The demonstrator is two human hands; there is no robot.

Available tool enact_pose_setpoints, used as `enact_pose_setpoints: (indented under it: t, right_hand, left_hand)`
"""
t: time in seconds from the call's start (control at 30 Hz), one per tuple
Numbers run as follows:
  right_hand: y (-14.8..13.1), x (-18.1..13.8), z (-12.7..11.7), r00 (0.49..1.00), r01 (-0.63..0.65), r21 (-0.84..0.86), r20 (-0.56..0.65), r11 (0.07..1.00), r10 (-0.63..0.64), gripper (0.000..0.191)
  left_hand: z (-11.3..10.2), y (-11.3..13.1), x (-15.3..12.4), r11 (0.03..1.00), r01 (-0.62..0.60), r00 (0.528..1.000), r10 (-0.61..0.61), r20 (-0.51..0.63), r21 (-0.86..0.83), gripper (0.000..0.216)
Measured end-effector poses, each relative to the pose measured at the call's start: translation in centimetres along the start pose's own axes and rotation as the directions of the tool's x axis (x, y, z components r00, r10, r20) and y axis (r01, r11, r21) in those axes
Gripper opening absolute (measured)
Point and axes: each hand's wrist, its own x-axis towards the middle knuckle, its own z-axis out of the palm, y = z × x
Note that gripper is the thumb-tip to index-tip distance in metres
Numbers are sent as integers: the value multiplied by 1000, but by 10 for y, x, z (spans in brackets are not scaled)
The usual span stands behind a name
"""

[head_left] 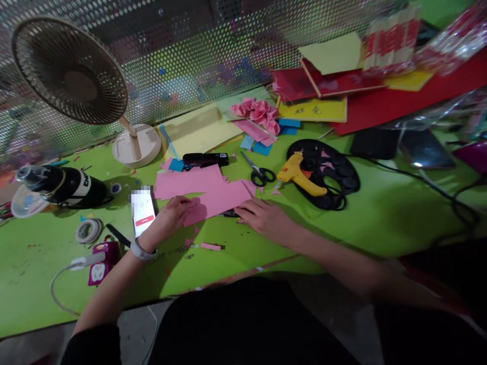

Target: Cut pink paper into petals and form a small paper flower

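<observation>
A strip of pink paper (216, 200) lies slanted on the green table between both hands. My left hand (175, 215) has its fingers curled together at the strip's left end. My right hand (264, 218) pinches along the lower right edge, fingertips close together. Poking out below that edge, beside my right fingertips, is a dark slim object (229, 213), mostly hidden, so I cannot tell its kind. Another pink sheet (186, 181) lies just behind, near a black stapler (205, 159). Black-handled scissors (259, 172) rest open beyond my right hand.
A yellow glue gun (299, 175) rests on a black palette (342, 177). Folded pink paper flowers (258, 112) sit at the back. On the left are a lit phone (143, 210), a tape roll (89, 231), a fan (81, 83), a black bottle (76, 186) and a purple socket (103, 263).
</observation>
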Motion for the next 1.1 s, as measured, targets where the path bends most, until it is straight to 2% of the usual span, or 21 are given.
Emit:
enact_pose_setpoints:
  t: [0.33, 0.43, 0.6, 1.1]
  right_hand:
    - [-3, -1, 3, 997, 49, -42, -64, 998, -52, 20]
    - [-2, -3, 3, 999, 35, -37, -38, 999, -36, 23]
    - [-2, -4, 3, 999, 27, -6, 30, 1000, -26, 28]
    - [-6, -4, 0, 999, 41, 5, 36, 999, -41, 26]
  left_hand:
    - [-15, 0, 11, 999, 22, 985, -15, 174, -37, 41]
    - [-17, 2, 12, 999, 23, 976, -13, 215, -45, 41]
    - [-17, 3, 11, 997, 35, 976, -19, 219, -74, 41]
    - [-13, 1, 11, 996, 31, 979, -13, 205, -87, 43]
